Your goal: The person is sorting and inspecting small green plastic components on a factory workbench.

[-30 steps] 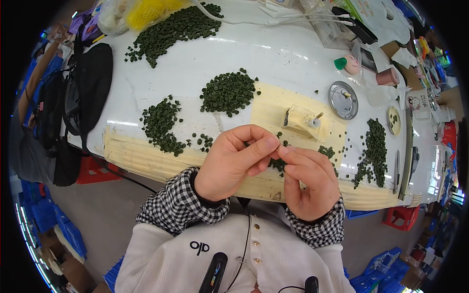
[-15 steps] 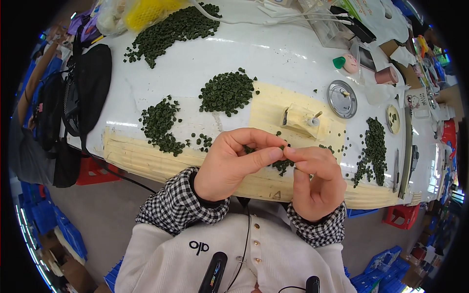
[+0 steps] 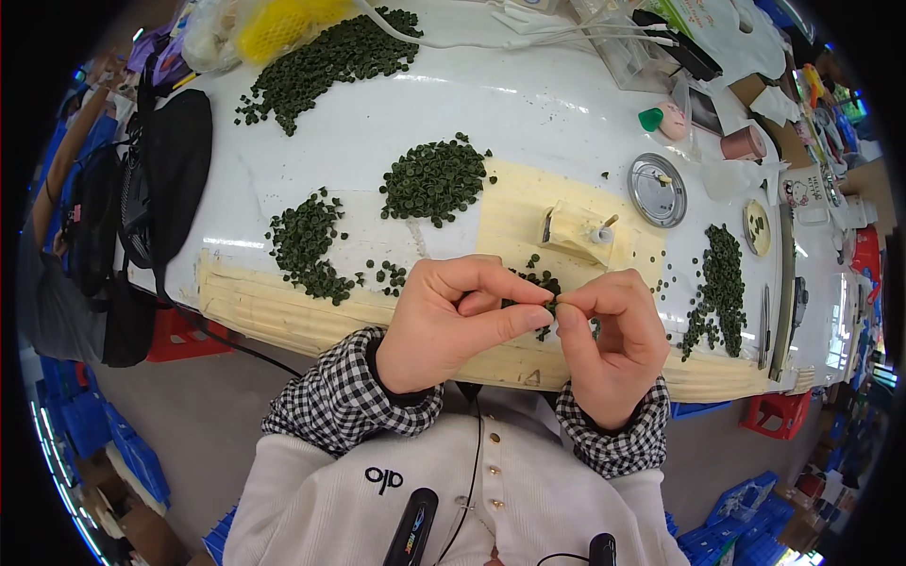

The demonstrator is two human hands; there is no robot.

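Above the near edge of the white table (image 3: 528, 123), the left hand (image 3: 439, 321) and right hand (image 3: 618, 344) meet tip to tip. On each, thumb and forefinger are pinched together on a small green piece (image 3: 553, 304), mostly hidden between them. The right hand's other fingers curl toward its palm. Loose green pieces (image 3: 543, 281) lie just behind, near a cream-coloured block (image 3: 583, 236).

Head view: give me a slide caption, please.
Left hand and right hand pinch close together over a white table bearing piles of small green pieces.
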